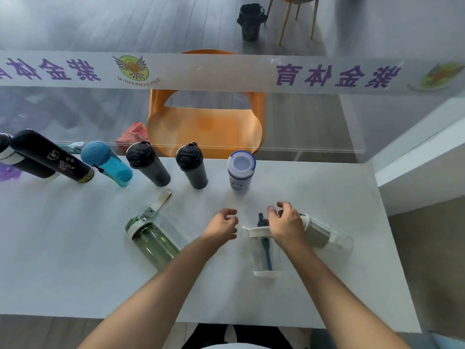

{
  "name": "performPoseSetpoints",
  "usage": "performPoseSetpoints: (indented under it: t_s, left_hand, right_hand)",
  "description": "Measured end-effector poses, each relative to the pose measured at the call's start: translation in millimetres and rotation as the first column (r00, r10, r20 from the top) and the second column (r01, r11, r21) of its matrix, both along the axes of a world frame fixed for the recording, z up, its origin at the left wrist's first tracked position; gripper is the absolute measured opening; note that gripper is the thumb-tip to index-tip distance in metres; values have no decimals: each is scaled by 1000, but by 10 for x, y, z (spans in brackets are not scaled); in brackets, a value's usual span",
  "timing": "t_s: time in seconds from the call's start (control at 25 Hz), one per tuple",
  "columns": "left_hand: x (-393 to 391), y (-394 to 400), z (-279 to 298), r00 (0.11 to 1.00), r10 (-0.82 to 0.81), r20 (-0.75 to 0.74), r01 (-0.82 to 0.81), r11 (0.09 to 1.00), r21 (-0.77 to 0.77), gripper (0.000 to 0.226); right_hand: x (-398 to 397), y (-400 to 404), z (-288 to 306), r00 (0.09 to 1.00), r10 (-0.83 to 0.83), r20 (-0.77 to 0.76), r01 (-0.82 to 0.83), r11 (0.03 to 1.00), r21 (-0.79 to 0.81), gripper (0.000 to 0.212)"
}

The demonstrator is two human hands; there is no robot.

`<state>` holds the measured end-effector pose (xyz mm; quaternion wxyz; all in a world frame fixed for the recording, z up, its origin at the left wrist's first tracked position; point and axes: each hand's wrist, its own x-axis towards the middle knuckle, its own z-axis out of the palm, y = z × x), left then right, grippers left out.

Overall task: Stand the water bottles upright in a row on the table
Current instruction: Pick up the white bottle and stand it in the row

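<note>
worktop: white, bottles along its far edge and near the middle

far row, upright, left to right: black bottle with white band at the frame edge; tall black bottle with logo; blue bottle; dark grey bottle with black lid; second dark grey bottle with black lid; white bottle with blue-rimmed cap

lying down, nearer the person: green bottle with white collar and strap, left of the hands; clear bottle with dark straw, directly under the right wrist; clear bottle with grey sleeve, to the right, its top hidden behind the right hand

left hand: fingers loosely curled, holding nothing, above bare worktop between the green bottle and the straw bottle

right hand: fingers spread and curved, above the tops of the two clear bottles; cannot tell whether it touches either

beyond the worktop: glass panel with banner; orange chair
</note>
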<state>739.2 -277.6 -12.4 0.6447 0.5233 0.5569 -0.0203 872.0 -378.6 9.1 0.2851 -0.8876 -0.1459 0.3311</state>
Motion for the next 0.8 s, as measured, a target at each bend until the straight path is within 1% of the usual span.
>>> performPoseSetpoints:
  t_s: [0.04, 0.12, 0.2, 0.24, 0.32, 0.4, 0.48, 0.56, 0.64, 0.72, 0.8]
  left_hand:
    - [-22, -96, -67, 999, -11, -33, 10, 1000, -28, 38]
    - [-34, -246, -139, 996, -55, -70, 50, 996, -70, 39]
    - [-26, -351, -155, 994, -99, -52, 92, 989, -112, 44]
    - [-19, -390, -152, 993, -114, -27, 109, 985, -136, 46]
    - [-1, -445, -132, 991, -129, 20, 131, 978, -160, 46]
    - [-6, -467, -129, 991, -126, 47, 131, 983, -131, 47]
    - [-31, -478, -81, 988, -132, 78, 139, 987, -86, 45]
    - [-74, -487, 11, 983, -120, 137, 128, 991, -48, 40]
    - [-103, -500, 101, 976, -85, 198, 85, 996, 10, 31]
    - [-125, -517, 136, 972, -48, 228, 31, 996, 78, 20]
    - [-166, -553, 140, 973, -21, 231, -7, 993, 120, 20]
  right_hand:
    - [-39, -151, -60, 1000, -13, 12, 14, 1000, -28, 51]
    - [-58, -349, -217, 998, -47, -30, 44, 994, -96, 55]
    - [-58, -419, -359, 985, -83, -153, 61, 988, -142, 55]
    - [-80, -419, -404, 972, -104, -211, 77, 988, -132, 53]
    - [-135, -398, -454, 959, -125, -256, 108, 991, -80, 47]
    - [-179, -389, -481, 955, -152, -254, 147, 988, -40, 44]
    - [-200, -390, -473, 943, -214, -254, 223, 975, 4, 48]
    - [-224, -403, -440, 924, -287, -253, 313, 947, 68, 51]
    - [-254, -429, -370, 904, -354, -242, 392, 911, 132, 51]
    - [-306, -454, -265, 891, -397, -220, 438, 880, 183, 43]
    - [-385, -527, -204, 903, -393, -173, 424, 878, 221, 25]
